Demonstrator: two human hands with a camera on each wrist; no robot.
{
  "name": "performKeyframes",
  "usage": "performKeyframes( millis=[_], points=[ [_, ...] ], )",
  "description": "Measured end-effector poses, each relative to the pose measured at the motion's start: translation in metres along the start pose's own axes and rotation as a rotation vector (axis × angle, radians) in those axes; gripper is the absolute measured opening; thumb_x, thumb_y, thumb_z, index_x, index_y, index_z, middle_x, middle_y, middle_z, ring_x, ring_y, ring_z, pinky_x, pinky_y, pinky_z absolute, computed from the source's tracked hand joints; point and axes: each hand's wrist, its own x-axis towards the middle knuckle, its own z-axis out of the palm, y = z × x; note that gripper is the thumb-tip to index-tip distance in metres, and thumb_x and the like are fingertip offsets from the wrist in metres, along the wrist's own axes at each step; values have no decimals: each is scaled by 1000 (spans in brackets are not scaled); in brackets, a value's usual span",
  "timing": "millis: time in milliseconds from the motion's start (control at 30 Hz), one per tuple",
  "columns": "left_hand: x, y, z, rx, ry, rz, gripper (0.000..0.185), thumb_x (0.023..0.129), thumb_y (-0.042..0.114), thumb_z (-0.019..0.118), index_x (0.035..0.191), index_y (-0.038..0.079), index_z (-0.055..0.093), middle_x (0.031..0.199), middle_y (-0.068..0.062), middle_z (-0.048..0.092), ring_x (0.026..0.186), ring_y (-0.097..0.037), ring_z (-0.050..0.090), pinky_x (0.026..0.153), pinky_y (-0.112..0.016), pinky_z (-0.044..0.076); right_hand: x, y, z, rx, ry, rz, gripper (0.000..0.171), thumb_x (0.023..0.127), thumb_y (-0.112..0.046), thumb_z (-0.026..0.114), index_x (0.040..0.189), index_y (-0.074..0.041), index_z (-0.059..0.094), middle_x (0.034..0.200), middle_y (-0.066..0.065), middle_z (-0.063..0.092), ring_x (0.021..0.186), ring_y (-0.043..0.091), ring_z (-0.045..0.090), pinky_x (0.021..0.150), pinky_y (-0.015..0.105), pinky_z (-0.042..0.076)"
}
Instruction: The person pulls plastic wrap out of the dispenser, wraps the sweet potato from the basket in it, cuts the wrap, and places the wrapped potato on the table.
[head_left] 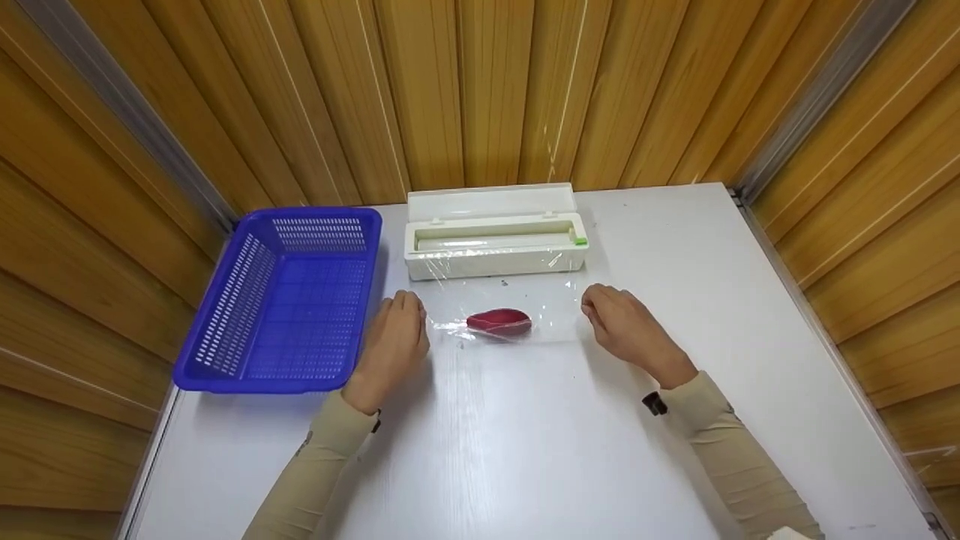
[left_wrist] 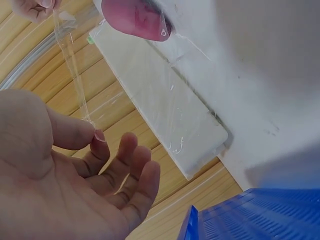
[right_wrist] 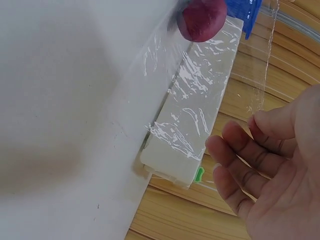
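A sheet of clear cling film (head_left: 553, 319) stretches from the white film dispenser (head_left: 495, 264) toward me, over a dark red, smooth, elongated item (head_left: 499, 322) on the table. My left hand (head_left: 391, 337) pinches one near corner of the film between thumb and forefinger, the other fingers loosely bent. Opposite it, my right hand (head_left: 630, 330) pinches the other corner the same way. In both wrist views the film's gathered edge (left_wrist: 75, 75) runs taut from the fingertips. The dispenser stands behind the red item, its lid raised and a green slider (head_left: 580, 241) at its right end.
A blue plastic basket (head_left: 277, 386) with slotted walls stands on the left, close beside my left hand. The white table (head_left: 510, 465) is bordered by wood-patterned panels (head_left: 491, 90) at the back and both sides.
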Motion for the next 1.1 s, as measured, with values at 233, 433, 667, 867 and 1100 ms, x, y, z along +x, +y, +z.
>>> performKeyframes(
  millis=[233,433,667,867,1100],
  points=[
    [4,3,7,-23,40,-91,13,105,1,52,96,-5,59,87,-21,61,80,-43,63,72,-52,53,7,5,5,56,-14,31,6,107,-4,57,103,-3,61,88,8,64,76,21,55,76,43,52],
    [7,0,14,-45,73,-150,20,107,4,47,96,-7,60,89,-24,62,82,-46,64,72,-55,53,13,9,9,99,-29,87,6,107,-5,56,104,-4,60,89,7,63,79,21,55,75,40,49],
    [11,-8,24,-131,61,-205,18,107,6,48,100,-6,59,95,-23,61,87,-45,63,78,-55,52,20,15,15,123,-43,130,7,109,-7,55,105,-4,60,92,9,62,83,23,56,77,41,49],
    [15,-14,34,-188,67,-240,16,106,5,49,99,-6,59,95,-23,61,90,-44,61,83,-56,51,25,21,23,137,-65,176,10,110,-10,53,105,-4,59,92,8,61,85,23,57,78,42,50],
    [18,-20,46,-217,91,-275,16,105,6,52,98,-5,61,93,-23,63,89,-46,63,84,-57,51,31,24,30,163,-83,236,14,111,-13,52,104,-5,59,93,7,60,85,22,55,77,39,48]
  ],
)
